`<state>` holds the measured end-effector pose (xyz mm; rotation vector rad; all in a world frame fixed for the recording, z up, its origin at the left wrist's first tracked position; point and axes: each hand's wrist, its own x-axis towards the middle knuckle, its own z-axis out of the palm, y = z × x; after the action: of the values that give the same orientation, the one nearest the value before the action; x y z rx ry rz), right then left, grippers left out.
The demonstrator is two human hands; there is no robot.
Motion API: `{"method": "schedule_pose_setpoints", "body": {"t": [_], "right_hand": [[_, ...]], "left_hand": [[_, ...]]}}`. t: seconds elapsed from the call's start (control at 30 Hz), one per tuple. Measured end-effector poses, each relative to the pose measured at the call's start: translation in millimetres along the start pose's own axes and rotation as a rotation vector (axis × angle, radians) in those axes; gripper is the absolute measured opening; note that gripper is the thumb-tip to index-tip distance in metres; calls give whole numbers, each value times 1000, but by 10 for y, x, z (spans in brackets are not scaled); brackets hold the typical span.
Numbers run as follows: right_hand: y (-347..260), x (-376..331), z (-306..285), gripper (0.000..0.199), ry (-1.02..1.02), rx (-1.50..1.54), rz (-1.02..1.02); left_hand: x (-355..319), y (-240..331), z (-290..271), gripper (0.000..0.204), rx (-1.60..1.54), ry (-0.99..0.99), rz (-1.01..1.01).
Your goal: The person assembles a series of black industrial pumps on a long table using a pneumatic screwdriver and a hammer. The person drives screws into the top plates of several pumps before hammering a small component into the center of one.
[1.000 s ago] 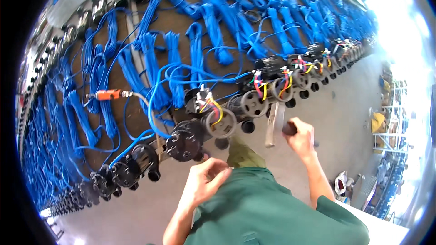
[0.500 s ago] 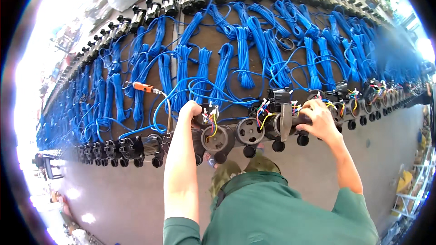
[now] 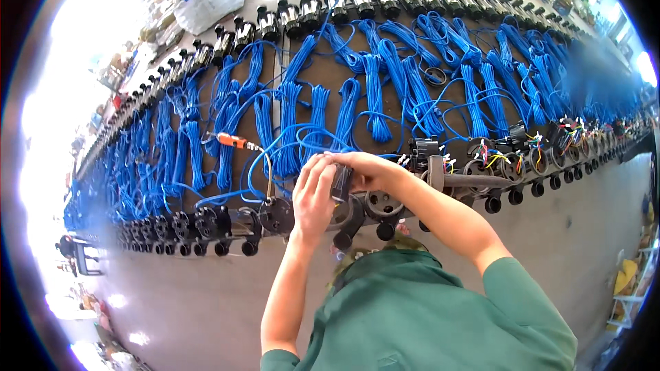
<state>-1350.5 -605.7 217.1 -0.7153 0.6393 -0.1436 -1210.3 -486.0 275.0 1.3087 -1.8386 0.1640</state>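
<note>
Both hands have come together off the row: left hand (image 3: 313, 196) and right hand (image 3: 368, 168) grip one small black part (image 3: 342, 182) above the table (image 3: 385, 106); pumps (image 3: 474, 165) rightward show loose coloured wires, seemingly unfinished, blue cables (image 3: 375, 93) coiled behind

Both hands raised, meeting at centre.
Left hand (image 3: 313, 196) and right hand (image 3: 368, 168) fingers curled in grip, forearms angled inward.
</note>
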Motion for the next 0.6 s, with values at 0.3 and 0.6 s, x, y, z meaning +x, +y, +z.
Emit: {"method": "schedule_pose_setpoints", "body": {"t": [0.3, 0.6], "right_hand": [[-251, -43, -110, 34, -151, -21, -200], [-244, -115, 243, 40, -3, -246, -259]], "left_hand": [[-538, -427, -167, 35, -1206, -387, -1107], [-694, -284, 247, 37, -262, -289, -678]]}}
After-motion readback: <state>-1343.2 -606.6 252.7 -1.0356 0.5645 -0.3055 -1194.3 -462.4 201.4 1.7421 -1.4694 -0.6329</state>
